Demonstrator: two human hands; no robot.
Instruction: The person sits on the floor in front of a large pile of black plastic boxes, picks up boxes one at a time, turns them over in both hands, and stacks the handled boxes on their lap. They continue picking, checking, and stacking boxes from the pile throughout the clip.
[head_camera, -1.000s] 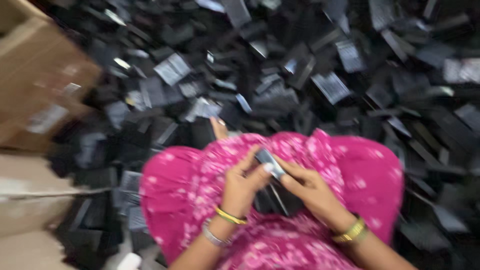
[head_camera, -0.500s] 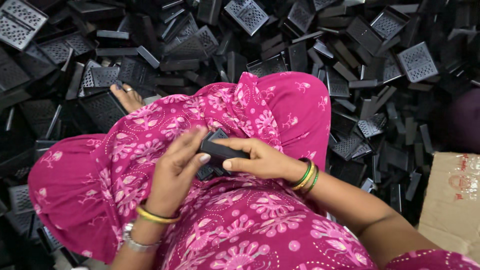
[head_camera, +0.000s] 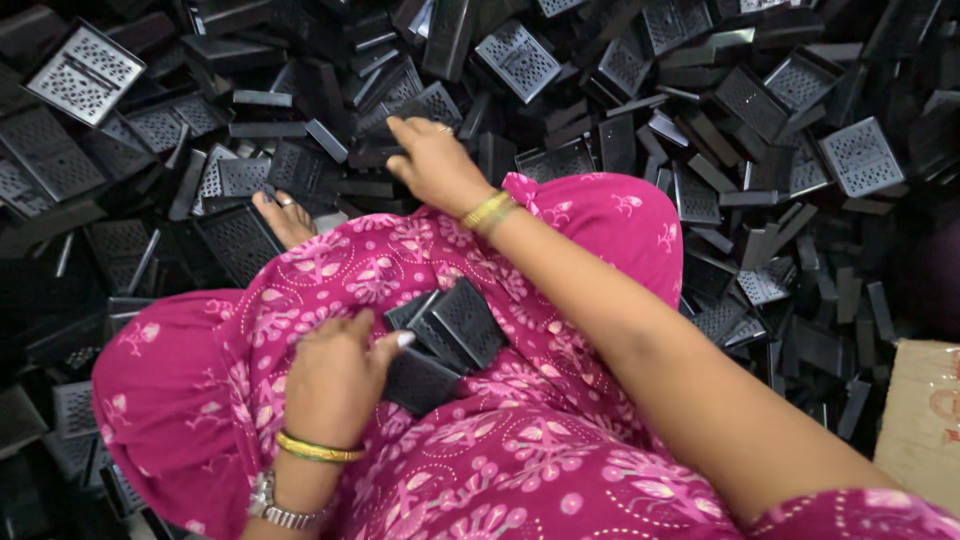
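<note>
I sit cross-legged in pink flowered clothes (head_camera: 560, 440) amid a heap of black perforated plastic parts (head_camera: 640, 130). My left hand (head_camera: 335, 380) rests in my lap, fingers curled on a small stack of black plastic parts (head_camera: 450, 335) lying on the cloth. My right hand (head_camera: 435, 160) is stretched forward over my knee, palm down, fingers on the black parts in the heap just beyond it. Whether it grips one is hidden. A bare foot (head_camera: 285, 215) pokes out at the left of my knee.
Black grid-patterned covers and trays lie all around, several turned pale side up, such as one at the upper left (head_camera: 85, 75). A cardboard box corner (head_camera: 920, 420) shows at the right edge.
My right hand has left the part held in my lap and reached forward to the heap. My left hand stays on the parts in my lap. The view has shifted.
</note>
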